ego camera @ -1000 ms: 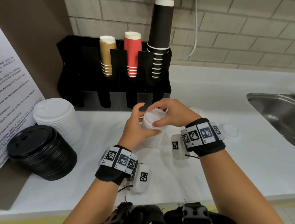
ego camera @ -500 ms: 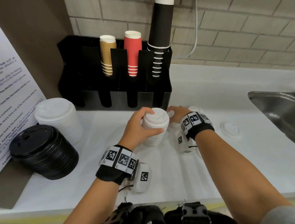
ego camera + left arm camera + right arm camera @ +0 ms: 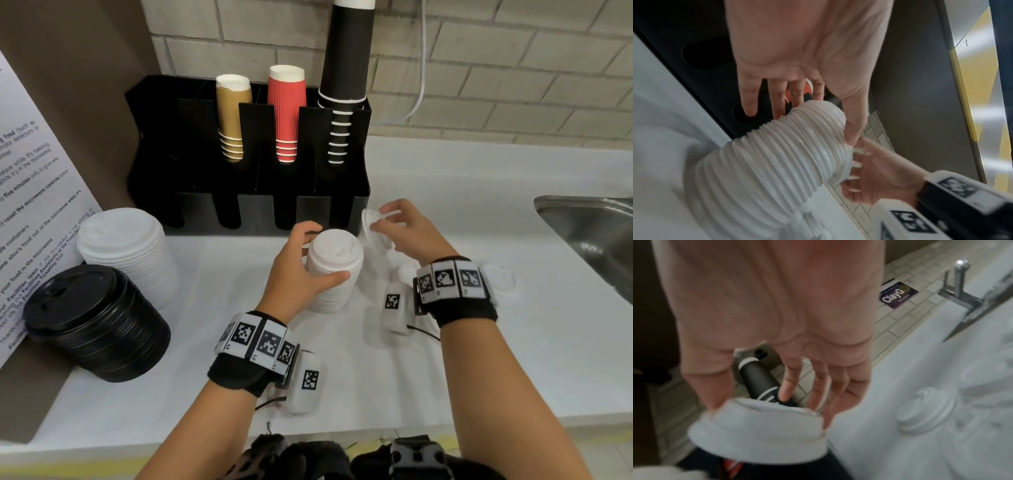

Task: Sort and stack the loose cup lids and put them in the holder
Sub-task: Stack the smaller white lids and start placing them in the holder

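My left hand grips the lid stack; my right hand pinches one lid. Only the right wrist view shows the faucet.

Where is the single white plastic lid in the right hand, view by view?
Head: the single white plastic lid sits centre-right, tilted, pinched by the right hand, beside the holder's right end.
Left wrist: not clearly visible; the lid stack hides it.
Right wrist: lower left, at the fingertips.
Shared landmark: the tall black paper cup stack; not in the left wrist view.
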Motion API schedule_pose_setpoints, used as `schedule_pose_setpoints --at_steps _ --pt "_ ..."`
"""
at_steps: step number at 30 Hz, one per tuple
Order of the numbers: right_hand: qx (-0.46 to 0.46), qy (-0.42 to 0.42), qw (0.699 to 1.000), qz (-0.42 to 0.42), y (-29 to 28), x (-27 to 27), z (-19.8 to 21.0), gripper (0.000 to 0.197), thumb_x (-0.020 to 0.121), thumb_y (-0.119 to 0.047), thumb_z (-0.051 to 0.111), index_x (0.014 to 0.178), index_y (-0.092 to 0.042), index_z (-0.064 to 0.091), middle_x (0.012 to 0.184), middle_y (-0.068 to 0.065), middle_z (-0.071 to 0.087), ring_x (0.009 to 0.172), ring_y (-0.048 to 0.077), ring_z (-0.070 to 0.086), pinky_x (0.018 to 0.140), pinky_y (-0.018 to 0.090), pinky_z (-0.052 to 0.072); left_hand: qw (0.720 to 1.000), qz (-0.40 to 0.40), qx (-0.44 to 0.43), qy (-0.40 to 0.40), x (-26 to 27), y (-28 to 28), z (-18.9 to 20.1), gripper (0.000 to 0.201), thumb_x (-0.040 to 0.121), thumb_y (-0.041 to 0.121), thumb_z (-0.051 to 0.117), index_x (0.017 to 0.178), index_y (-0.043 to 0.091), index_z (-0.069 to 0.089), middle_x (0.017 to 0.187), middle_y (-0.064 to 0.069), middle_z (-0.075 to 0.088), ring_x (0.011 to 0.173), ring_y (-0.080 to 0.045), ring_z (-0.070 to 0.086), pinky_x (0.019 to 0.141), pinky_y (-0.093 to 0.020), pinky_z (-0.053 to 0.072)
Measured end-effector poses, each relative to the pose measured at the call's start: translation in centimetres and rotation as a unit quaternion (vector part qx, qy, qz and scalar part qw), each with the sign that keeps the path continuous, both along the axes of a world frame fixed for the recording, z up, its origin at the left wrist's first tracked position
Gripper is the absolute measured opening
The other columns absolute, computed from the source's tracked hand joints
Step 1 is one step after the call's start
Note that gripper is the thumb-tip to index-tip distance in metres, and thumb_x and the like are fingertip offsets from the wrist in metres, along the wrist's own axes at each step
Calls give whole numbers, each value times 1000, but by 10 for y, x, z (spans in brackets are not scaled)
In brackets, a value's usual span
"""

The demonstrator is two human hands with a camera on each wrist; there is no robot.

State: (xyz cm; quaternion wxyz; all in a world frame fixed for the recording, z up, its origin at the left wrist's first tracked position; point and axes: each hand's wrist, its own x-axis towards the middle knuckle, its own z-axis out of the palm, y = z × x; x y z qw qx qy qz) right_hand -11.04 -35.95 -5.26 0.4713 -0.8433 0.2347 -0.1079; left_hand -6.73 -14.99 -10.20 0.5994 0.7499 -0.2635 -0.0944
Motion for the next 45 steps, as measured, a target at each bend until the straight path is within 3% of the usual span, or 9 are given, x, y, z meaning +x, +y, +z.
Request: schedule_pose_setpoints --at_steps 4,10,21,25,29,31,34,38,45 --pt "15 -137 990 42 28 -24 10 23 78 -24 75 94 -35 62 116 -7 56 97 8 60 72 12 44 1000 24 6 10 -2 -1 0 98 64 26 90 139 33 27 120 13 52 102 7 50 77 -7 36" --pt "-122 -123 972 158 57 -20 13 28 71 -16 80 94 -30 71 118 -7 48 102 -6 47 77 -4 31 999 36 -1 18 -3 -3 1 107 63 23 90 142 30 19 111 13 54 97 12 53 70 0 41" --pt "-112 -93 976 163 60 -18 4 27 71 -14 79 95 -27 74 117 -11 51 105 5 50 78 5 35 999 39 5 21 -6 -2 3 102 64 23 89 141 31 22 121 6 56 99 10 51 69 -1 40" --pt "-110 -99 975 165 60 -19 1 28 71 -16 80 95 -28 74 116 -9 51 107 8 51 83 15 38 1000 12 -10 16 -9 1 7 84 67 20 88 132 38 38 119 17 54 105 6 54 75 -7 45" --pt "-87 -116 976 165 56 -21 -2 26 74 -22 80 96 -31 70 113 -11 54 106 5 53 80 9 43 1000 5 -10 -4 -10 0 10 60 71 20 85 123 27 54 122 12 58 110 -3 54 76 -12 44" --pt "-52 -140 984 96 47 -24 -3 14 83 -26 72 96 -29 68 109 -8 60 107 9 56 84 18 47 1000 10 -7 -7 -8 0 10 60 72 19 85 123 24 54 124 12 56 111 -4 52 81 -15 45" --pt "-124 11 992 -19 19 -29 -9 24 91 -28 61 114 -19 63 124 6 57 117 24 53 97 32 42 1000 11 -6 -1 -7 1 9 60 72 17 85 122 25 53 125 15 53 111 -4 48 90 -24 45" --pt "-195 327 925 -5 -3 -39 -17 67 79 -28 73 140 -28 43 142 10 38 132 34 36 106 45 37 1000 8 -6 2 -7 -1 7 60 72 18 84 121 27 53 126 13 52 110 -7 48 91 -27 45" --pt "-207 332 920 1 -8 -32 -26 66 77 -14 74 135 -28 46 133 12 47 125 37 42 98 41 41 1000 6 -8 0 -5 0 5 60 71 20 85 122 28 52 120 22 51 108 3 48 88 -19 43"
